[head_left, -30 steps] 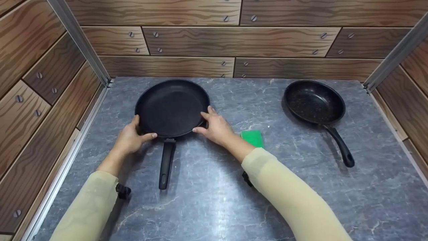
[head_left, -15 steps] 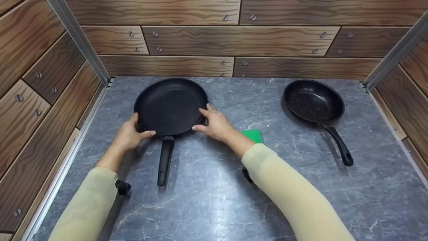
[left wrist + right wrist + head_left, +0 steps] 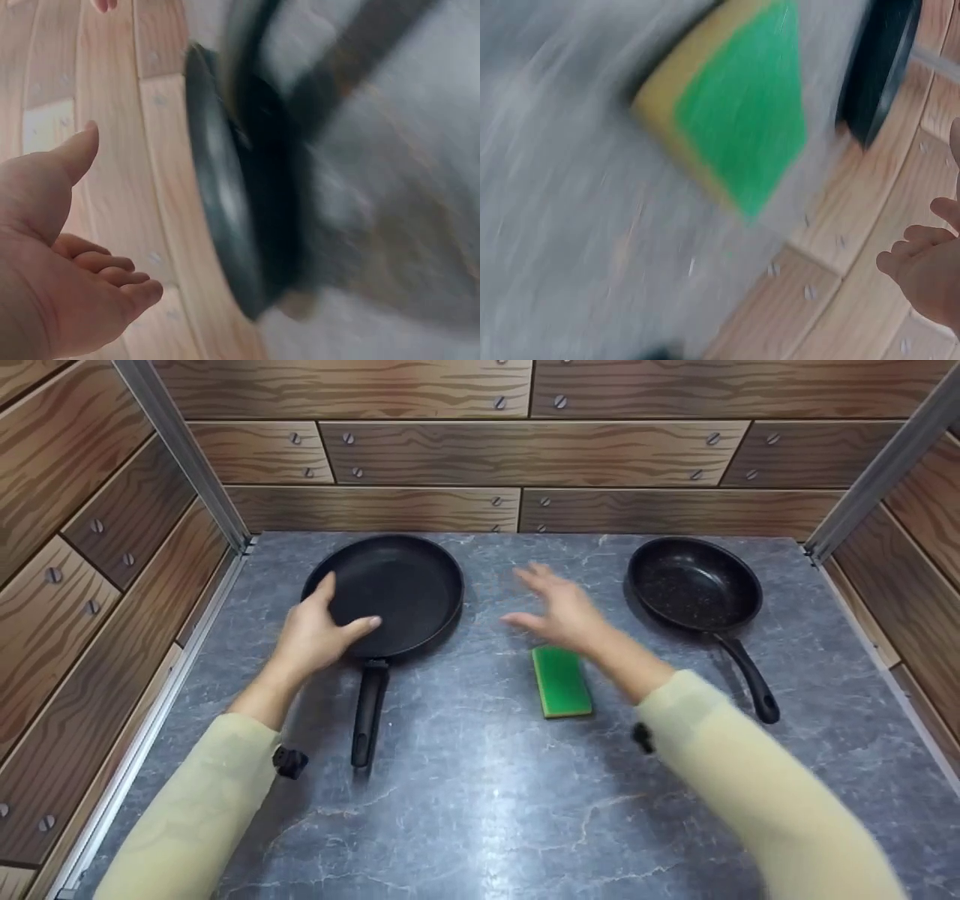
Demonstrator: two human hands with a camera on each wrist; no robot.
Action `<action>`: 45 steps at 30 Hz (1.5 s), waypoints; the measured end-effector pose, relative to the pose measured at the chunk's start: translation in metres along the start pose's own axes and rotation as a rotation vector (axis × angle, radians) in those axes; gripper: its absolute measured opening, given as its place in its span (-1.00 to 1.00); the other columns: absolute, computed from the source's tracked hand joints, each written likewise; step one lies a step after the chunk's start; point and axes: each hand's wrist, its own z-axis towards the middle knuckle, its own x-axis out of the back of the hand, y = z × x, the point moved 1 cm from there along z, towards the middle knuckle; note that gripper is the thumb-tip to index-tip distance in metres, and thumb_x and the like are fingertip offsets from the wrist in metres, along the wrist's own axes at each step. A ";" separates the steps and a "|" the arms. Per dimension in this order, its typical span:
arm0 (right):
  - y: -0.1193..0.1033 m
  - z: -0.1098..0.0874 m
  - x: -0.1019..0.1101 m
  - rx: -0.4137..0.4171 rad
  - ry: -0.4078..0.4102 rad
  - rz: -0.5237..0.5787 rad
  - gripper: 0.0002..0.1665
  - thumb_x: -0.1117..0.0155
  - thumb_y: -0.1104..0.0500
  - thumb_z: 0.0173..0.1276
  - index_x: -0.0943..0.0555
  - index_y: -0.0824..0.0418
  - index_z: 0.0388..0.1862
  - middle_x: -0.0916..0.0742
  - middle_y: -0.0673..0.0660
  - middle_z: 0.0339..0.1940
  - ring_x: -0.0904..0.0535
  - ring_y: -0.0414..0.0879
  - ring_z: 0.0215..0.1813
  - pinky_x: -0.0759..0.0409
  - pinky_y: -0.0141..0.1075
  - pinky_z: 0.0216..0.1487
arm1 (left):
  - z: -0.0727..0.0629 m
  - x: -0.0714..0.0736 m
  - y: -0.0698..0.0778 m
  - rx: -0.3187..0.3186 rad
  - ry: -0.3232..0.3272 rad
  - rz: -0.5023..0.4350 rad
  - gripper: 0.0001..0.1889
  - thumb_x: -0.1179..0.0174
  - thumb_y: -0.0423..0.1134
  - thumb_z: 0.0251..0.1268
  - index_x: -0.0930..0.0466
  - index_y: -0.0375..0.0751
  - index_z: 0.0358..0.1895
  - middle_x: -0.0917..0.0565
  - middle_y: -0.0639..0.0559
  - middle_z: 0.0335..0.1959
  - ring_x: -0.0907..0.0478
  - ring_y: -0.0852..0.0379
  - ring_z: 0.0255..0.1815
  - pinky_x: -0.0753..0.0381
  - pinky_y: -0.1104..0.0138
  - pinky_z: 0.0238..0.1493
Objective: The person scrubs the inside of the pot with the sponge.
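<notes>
A large black frying pan [image 3: 397,600] lies on the left of the countertop, its handle toward me. My left hand [image 3: 311,626] hovers over its near left rim, thumb and fingers spread, gripping nothing. The left wrist view shows that hand [image 3: 82,255] apart from the blurred pan [image 3: 225,187]. Just beyond a green and yellow sponge [image 3: 562,682] my right hand [image 3: 566,611] is in the air, its fingers spread and holding nothing. In the right wrist view the sponge [image 3: 742,112] lies green side up, away from the hand [image 3: 930,262].
A smaller speckled frying pan [image 3: 694,585] sits at the back right, its curved handle [image 3: 750,679] pointing toward the front right. Wood-patterned panels [image 3: 525,450] enclose the grey marbled countertop [image 3: 465,810] at the back and both sides.
Both hands have come off the large pan's rim. The left has risen slightly and moved right; the right has swung away to the right, uncovering more of the sponge. The pan has hardly moved.
</notes>
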 end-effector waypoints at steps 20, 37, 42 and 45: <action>0.142 -0.091 0.131 -0.159 0.237 -0.164 0.00 -0.51 -0.20 0.40 -0.38 0.28 0.62 -0.35 0.46 0.61 -0.24 0.53 0.56 -0.20 0.40 0.53 | 0.058 -0.104 0.181 -0.266 -0.119 0.083 0.17 -0.36 0.29 0.37 0.11 -0.31 0.73 0.02 -0.20 0.74 0.10 -0.11 0.75 0.17 0.19 0.71; 0.217 -0.125 0.146 -0.340 0.080 -0.157 0.21 -0.30 -0.37 0.50 -0.01 0.28 0.76 -0.01 0.60 0.67 0.09 0.68 0.59 0.03 0.58 0.47 | 0.060 -0.235 0.249 -0.377 -0.235 0.421 0.23 0.04 0.64 0.34 0.27 -0.13 0.77 0.21 -0.11 0.77 0.31 -0.13 0.76 0.34 0.08 0.70; 0.230 -0.128 0.145 -0.391 0.037 -0.160 0.25 -0.26 -0.43 0.48 0.04 0.23 0.77 0.06 0.61 0.67 0.13 0.73 0.57 0.03 0.60 0.45 | 0.054 -0.257 0.258 -0.405 -0.290 0.471 0.18 0.08 0.65 0.34 0.29 0.02 0.78 0.23 -0.02 0.78 0.34 -0.13 0.76 0.36 0.06 0.70; 0.238 -0.131 0.143 -0.403 0.020 -0.169 0.25 -0.26 -0.43 0.49 0.03 0.25 0.77 0.05 0.63 0.66 0.12 0.74 0.55 0.02 0.61 0.44 | 0.051 -0.269 0.262 -0.409 -0.324 0.487 0.15 0.10 0.66 0.35 0.30 0.10 0.78 0.22 0.02 0.78 0.35 -0.13 0.76 0.34 0.07 0.71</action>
